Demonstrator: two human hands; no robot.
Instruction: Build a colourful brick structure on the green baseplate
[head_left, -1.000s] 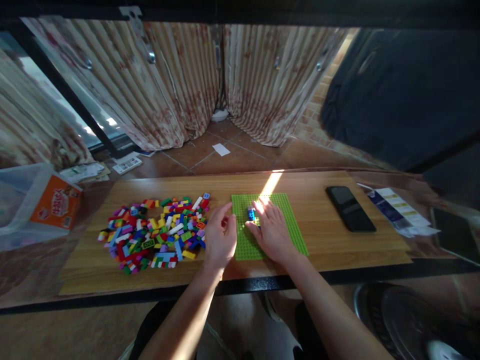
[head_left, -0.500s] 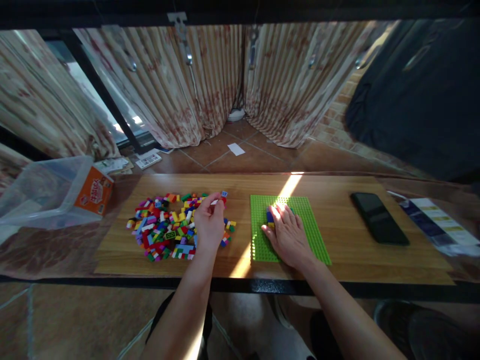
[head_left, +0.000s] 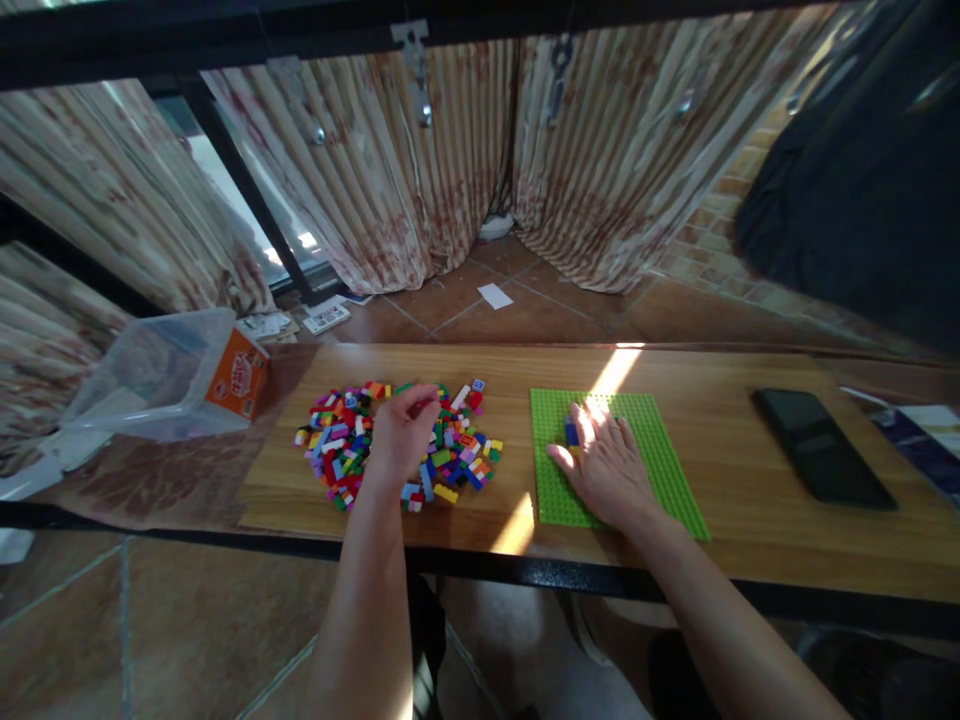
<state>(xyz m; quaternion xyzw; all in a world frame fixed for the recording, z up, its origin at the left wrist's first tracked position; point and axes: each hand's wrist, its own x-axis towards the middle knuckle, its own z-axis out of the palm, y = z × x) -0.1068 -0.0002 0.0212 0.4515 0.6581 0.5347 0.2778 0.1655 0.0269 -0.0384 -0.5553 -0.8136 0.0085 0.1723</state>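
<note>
Seemingly narrow grip of left hand (head_left: 397,435) over glossy bricks (head_left: 459,457); right hand (head_left: 607,465) flat, grip wide, on studded baseplate (head_left: 670,472).

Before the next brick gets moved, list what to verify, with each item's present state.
1. Left hand at the brick pile: ok, it is over the pile's middle with fingers curled.
2. A brick pinched in the left fingers: cannot tell, whatever is between them is too small to make out.
3. Green baseplate held down: ok, the right hand lies flat and open on it.
4. Blue brick on the baseplate: ok, it sits beside the right hand's fingers, near the plate's far left part.
5. Phone out of the way: ok, it lies on the table apart from the plate, to its right.
</note>
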